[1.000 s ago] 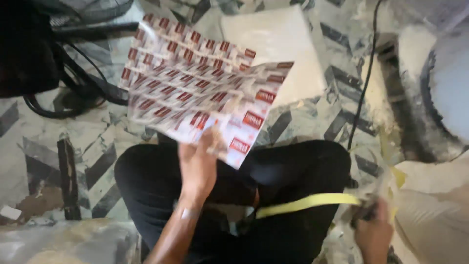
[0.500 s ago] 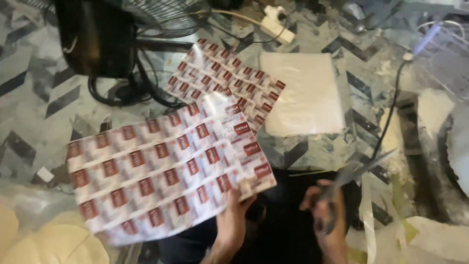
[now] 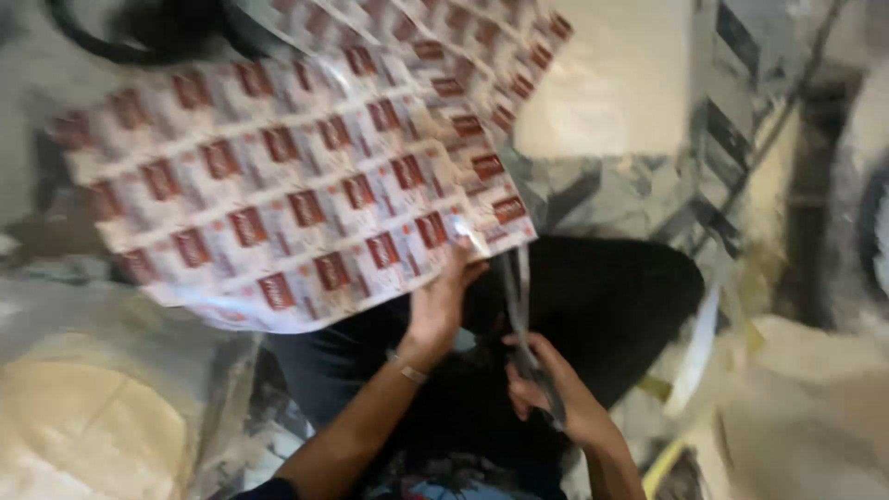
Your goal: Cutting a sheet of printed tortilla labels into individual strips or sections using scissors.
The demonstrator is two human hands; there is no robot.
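Note:
My left hand (image 3: 443,301) grips the near right corner of a large glossy sheet (image 3: 278,199) printed with rows of small red-and-white labels; the sheet spreads out to the left above my lap. A second printed sheet (image 3: 463,56) lies on the floor behind it. My right hand (image 3: 556,393) is closed around the handles of a pair of scissors (image 3: 517,296), whose blades point up towards the sheet's corner. My legs in black trousers (image 3: 602,306) are under both hands. The picture is blurred.
A white sheet or board (image 3: 611,83) lies on the patterned floor at the back right. A dark cable (image 3: 769,157) runs past it. Pale plastic bags (image 3: 102,407) are heaped at the left, and more pale scraps (image 3: 806,398) lie at the right.
The view has dropped closer. My left hand has kept hold of the sheet, which is now higher and larger in view. My right hand with the scissors has moved in beside the left.

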